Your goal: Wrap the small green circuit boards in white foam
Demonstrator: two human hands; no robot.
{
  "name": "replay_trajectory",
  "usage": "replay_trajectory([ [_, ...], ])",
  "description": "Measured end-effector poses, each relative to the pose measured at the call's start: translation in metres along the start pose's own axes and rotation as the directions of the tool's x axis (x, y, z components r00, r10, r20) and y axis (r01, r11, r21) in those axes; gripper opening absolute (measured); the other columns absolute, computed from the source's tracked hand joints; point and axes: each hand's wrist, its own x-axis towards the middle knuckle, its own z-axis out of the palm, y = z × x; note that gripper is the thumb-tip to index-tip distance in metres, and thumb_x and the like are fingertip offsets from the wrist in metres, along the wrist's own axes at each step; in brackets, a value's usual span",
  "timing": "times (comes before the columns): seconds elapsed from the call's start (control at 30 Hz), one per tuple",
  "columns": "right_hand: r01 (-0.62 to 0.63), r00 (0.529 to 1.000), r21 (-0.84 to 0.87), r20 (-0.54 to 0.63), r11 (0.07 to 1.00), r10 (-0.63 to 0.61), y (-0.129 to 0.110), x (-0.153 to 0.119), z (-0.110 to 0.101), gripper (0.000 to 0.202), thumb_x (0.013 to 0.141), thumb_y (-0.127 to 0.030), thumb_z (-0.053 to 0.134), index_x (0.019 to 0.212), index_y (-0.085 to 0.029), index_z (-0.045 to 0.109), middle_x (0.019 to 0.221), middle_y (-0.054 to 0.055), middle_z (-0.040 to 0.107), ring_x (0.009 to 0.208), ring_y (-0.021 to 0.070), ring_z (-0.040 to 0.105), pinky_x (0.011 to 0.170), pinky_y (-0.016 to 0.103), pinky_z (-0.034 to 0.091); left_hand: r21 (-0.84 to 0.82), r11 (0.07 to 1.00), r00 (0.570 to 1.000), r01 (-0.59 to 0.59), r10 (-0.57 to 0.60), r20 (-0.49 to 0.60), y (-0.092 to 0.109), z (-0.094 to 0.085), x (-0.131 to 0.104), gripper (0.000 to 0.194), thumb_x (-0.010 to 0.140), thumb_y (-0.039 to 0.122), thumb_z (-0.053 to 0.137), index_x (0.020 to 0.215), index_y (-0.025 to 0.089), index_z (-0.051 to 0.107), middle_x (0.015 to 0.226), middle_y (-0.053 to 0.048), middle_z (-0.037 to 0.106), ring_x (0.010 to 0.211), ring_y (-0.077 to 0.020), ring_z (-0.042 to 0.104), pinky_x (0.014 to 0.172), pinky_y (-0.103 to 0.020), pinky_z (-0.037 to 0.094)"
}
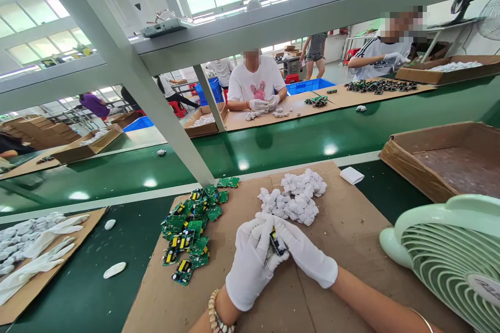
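Both my hands wear white gloves and meet over a brown cardboard sheet (pixel 336 270). My left hand (pixel 252 260) is closed around a small circuit board (pixel 276 243) with dark and yellow parts. From the right, my right hand (pixel 307 252) grips the same board, its fingers pressed against it; the fingers hide much of the board. Left of my hands lies a heap of green circuit boards (pixel 191 229) with yellow and black components. Just beyond my hands is a pile of small white wrapped pieces (pixel 297 195).
A green fan (pixel 449 250) stands at the right, below an open cardboard box (pixel 449 158). A metal frame post (pixel 167 119) rises ahead. Gloves (pixel 42 260) and white pieces lie at the left. Across the green conveyor (pixel 265 145), people work at boards.
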Motion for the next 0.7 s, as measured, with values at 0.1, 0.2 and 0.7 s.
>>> replay_trajectory([
  [0.1,0.054,0.998,-0.174,0.031,0.983,-0.050,-0.002,-0.001,-0.005,0.050,0.089,-0.055,0.047,0.123,-0.021,0.058,0.127,0.007,0.055,0.122,0.0241,0.045,0.112,0.041,0.020,-0.032,0.999,0.999,-0.009,0.010,0.030,-0.002,0.000,0.000,0.055,0.090,0.039,0.045,0.136,0.012,0.032,0.106,-0.013,0.059,0.101,-0.0260,0.050,0.087,-0.038,0.040],
  [0.2,-0.006,0.999,-0.061,0.049,0.998,0.009,-0.006,0.000,-0.005,0.049,0.089,-0.053,0.048,0.125,-0.021,0.056,0.129,0.006,0.054,0.123,0.0231,0.044,0.112,0.040,0.020,-0.066,0.998,1.000,0.001,0.000,0.020,-0.003,-0.002,0.002,0.054,0.091,0.039,0.044,0.136,0.012,0.032,0.109,-0.014,0.058,0.104,-0.0258,0.049,0.088,-0.038,0.040],
  [0.7,-0.181,0.980,0.134,0.105,0.974,0.167,-0.015,0.003,-0.005,0.054,0.087,-0.057,0.049,0.129,-0.022,0.052,0.132,0.008,0.051,0.126,0.0250,0.040,0.112,0.043,0.021,-0.132,0.991,0.997,0.028,-0.019,0.068,-0.008,-0.004,0.006,0.054,0.092,0.044,0.037,0.135,0.011,0.034,0.111,-0.013,0.057,0.106,-0.0237,0.048,0.092,-0.035,0.037],
])
